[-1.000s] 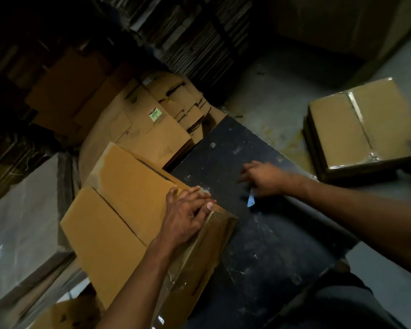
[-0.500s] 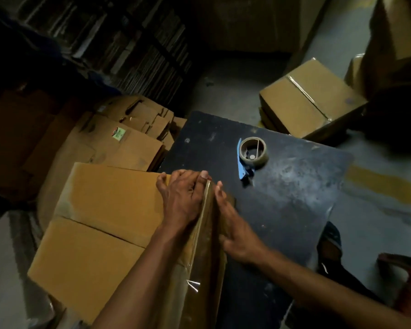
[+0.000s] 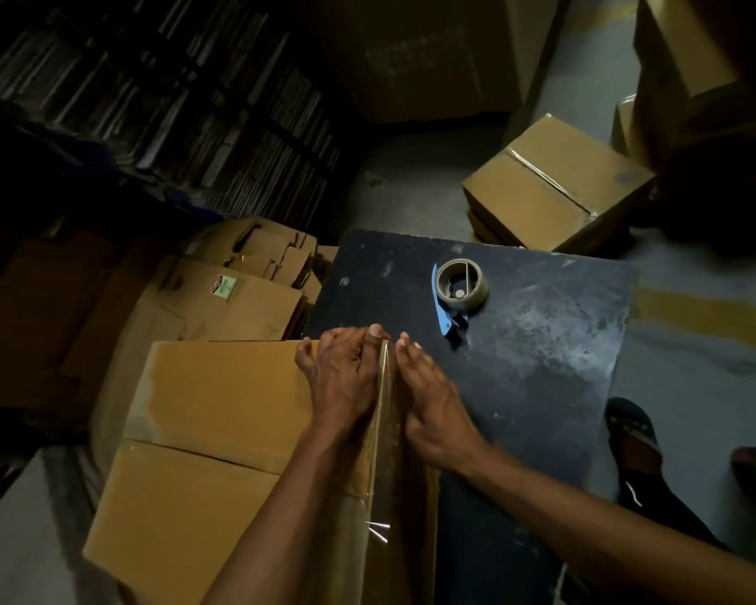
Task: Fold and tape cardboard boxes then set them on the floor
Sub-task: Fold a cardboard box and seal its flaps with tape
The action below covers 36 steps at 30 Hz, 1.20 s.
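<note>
Left hand: the left hand (image 3: 345, 377) lay flat on the left face of the cardboard box (image 3: 219, 412), fingers straight and pressed together, thumb up at the far corner.
Right hand: the right hand (image 3: 433, 408) pressed its straight fingers on the right face of the same corner edge, gripping nothing.
Box position: the cardboard box rested at the near left edge of the black desk (image 3: 542, 364), hanging over it toward the floor on the left.
Tape: a clear tape strip (image 3: 380, 430) ran along the edge between both hands, with a loose glinting end near the camera.
Dispenser: the tape dispenser (image 3: 457, 294) with its blue handle sat on the desk, just beyond the right hand, apart from it.
Step in hand: by my judgement, smoothing tape down over a seam of the box.
Next move: likely pressing the loose near end flat, then lifting the box clear with both hands toward the floor.
Finished work: a taped box (image 3: 555, 185) already sat on the floor (image 3: 411, 198) at far right.
Stock: flat cardboard blanks (image 3: 236, 290) lay stacked to the far left.
</note>
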Tool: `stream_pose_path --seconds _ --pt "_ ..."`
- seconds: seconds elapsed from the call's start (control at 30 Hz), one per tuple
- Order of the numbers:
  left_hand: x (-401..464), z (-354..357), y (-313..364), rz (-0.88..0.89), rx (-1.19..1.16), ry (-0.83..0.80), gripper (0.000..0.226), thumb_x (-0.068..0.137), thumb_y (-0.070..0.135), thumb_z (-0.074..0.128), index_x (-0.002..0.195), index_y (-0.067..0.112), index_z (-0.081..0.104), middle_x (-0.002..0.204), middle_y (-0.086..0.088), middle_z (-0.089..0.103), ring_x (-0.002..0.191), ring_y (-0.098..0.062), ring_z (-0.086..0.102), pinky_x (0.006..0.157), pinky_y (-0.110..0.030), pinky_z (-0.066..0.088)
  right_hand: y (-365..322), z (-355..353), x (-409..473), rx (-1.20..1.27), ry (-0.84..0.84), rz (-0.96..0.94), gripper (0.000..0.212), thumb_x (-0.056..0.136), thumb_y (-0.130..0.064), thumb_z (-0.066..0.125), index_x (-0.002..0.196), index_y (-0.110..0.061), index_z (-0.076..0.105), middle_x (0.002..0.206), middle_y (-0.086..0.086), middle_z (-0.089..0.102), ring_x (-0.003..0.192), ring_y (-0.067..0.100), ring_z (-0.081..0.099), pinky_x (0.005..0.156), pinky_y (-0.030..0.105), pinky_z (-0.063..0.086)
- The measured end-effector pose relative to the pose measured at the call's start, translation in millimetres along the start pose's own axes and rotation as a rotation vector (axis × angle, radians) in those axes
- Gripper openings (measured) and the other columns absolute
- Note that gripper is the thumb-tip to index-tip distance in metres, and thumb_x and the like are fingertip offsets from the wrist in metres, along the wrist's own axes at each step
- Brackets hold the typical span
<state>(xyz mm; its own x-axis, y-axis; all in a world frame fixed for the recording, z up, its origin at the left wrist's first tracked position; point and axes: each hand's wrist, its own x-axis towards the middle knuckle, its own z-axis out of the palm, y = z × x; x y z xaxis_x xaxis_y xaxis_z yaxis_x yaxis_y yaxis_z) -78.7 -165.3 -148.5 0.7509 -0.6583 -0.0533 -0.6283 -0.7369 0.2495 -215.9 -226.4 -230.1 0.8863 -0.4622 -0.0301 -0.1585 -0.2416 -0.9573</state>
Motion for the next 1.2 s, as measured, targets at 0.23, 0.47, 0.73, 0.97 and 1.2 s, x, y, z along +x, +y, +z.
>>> stream_pose_path --seconds 0.23,0.47,0.73,0.97,1.2 --pt "-1 -2 1 0.003 -0.060 -0.016 0.062 0.100 0.067 0.016 0.111 0.042 0.072 0.111 0.020 0.060 0.130 -0.004 0.042 0.120 -0.039 0.001 6 -19 -24 0.178 0.131 0.004 0.047 0.099 -0.039 0.050 0.145 -0.052 0.047 0.161 -0.012 0.038 0.149 0.012 0.034 0.117 0.053 0.037" --pt "1 -8 -3 0.047 -0.162 -0.031 0.056 0.097 0.065 0.022 0.135 0.042 0.057 0.142 -0.001 0.062 0.145 -0.012 0.040 0.127 -0.050 0.003 -42 -69 54 0.280 -0.113 0.031 0.052 0.087 -0.068 0.064 0.125 -0.032 0.074 0.122 -0.012 0.073 0.109 -0.002 0.065 0.090 0.022 0.052" --pt "4 -13 5 0.008 -0.162 -0.038 0.057 0.100 0.056 0.030 0.134 0.028 0.066 0.145 -0.006 0.061 0.145 -0.014 0.042 0.128 -0.051 0.006 22 -68 83 0.404 -0.238 0.048 0.025 0.081 -0.028 0.084 0.105 -0.022 0.081 0.103 -0.009 0.079 0.104 0.007 0.071 0.101 0.039 0.055" --pt "3 -16 4 0.007 -0.167 -0.074 0.058 0.100 0.058 0.027 0.137 0.031 0.062 0.149 -0.006 0.056 0.148 -0.013 0.037 0.128 -0.044 0.001 42 -78 81 0.275 -0.357 0.073 0.028 0.089 -0.018 0.078 0.115 -0.028 0.077 0.113 -0.016 0.075 0.111 0.000 0.067 0.105 0.040 0.054" --pt "3 -16 3 0.027 -0.186 -0.082 0.051 0.100 0.056 0.028 0.134 0.036 0.061 0.147 -0.005 0.059 0.149 -0.013 0.036 0.128 -0.045 0.001 7 -53 71 0.265 -0.264 -0.027 0.045 0.085 -0.066 0.066 0.122 -0.041 0.070 0.118 -0.017 0.067 0.110 0.002 0.063 0.097 0.033 0.053"
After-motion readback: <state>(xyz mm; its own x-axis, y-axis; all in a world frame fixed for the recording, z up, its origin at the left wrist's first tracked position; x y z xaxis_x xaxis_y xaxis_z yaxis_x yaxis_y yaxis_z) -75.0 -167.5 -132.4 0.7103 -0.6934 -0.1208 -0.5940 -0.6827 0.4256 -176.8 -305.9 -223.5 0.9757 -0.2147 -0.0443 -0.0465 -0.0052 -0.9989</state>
